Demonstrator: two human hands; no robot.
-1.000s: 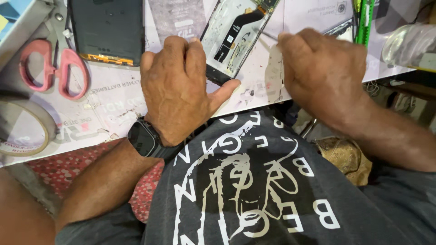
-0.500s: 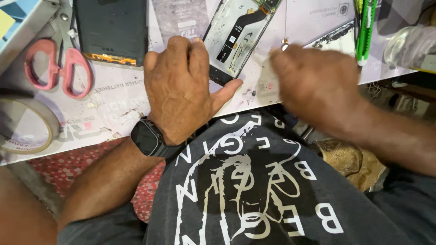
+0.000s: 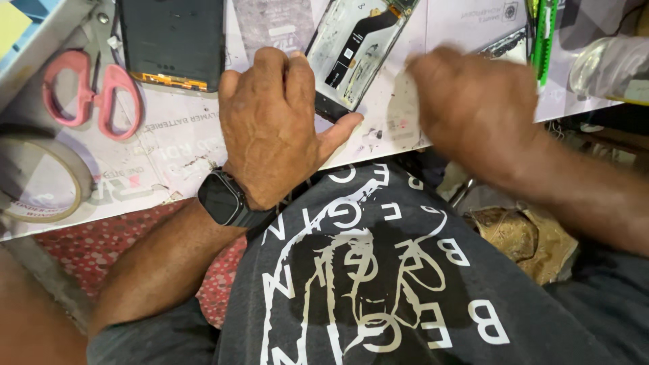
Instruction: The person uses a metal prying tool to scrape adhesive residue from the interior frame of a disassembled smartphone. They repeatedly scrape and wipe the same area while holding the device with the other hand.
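- Left hand (image 3: 274,132): lies palm down and flat on the white work mat (image 3: 182,145), fingers together and pointing away from the body, thumb spread out to the side; it grips nothing
- Left thumb tip and forefinger touch the near end of the opened phone frame (image 3: 355,51), pinning it against the mat
- Opened phone frame: lies tilted on the mat between the two hands, inner side up, with a dark ribbon strip and small parts visible inside
- Right hand (image 3: 476,111): blurred, back of the hand towards the camera, over the mat just right of the phone frame; whether it is open, closed or holding anything cannot be told
- A black smartwatch (image 3: 223,197) sits on the left wrist
- Dark rectangular phone panel (image 3: 172,40) with an orange strip along its near edge lies beyond the left hand
- Pink-handled scissors (image 3: 91,94) lie further left on the mat
- Roll of tape (image 3: 40,182) rests at the mat's left edge
- Green tool (image 3: 544,37) lies beyond the right hand
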